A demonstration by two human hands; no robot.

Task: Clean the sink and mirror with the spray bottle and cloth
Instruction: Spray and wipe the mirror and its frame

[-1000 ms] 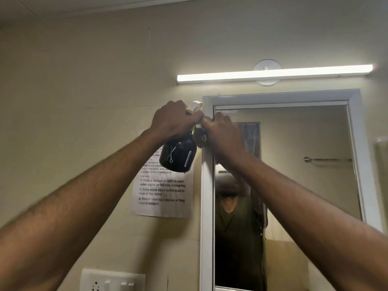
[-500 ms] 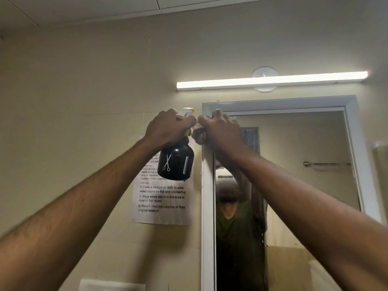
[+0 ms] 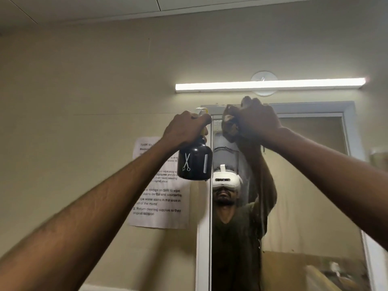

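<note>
My left hand (image 3: pixel 186 128) grips the neck and trigger of a black spray bottle (image 3: pixel 194 162) marked with white scissors and a comb, held up just left of the mirror's frame. A brownish cloth (image 3: pixel 230 128) is bunched in my right hand (image 3: pixel 258 120), which presses it against the top left corner of the mirror (image 3: pixel 304 185). The glass reflects a person in a dark shirt wearing a white headset, with raised arms. The sink is out of view.
A lit tube light (image 3: pixel 269 85) runs along the wall above the mirror's white frame (image 3: pixel 202 248). A printed instruction sheet (image 3: pixel 159 204) is taped to the beige wall left of the mirror, partly behind my left arm.
My right hand has moved the cloth right and slightly up along the mirror's top edge, away from the bottle. The camera has tilted so the reflection shows more fully.
</note>
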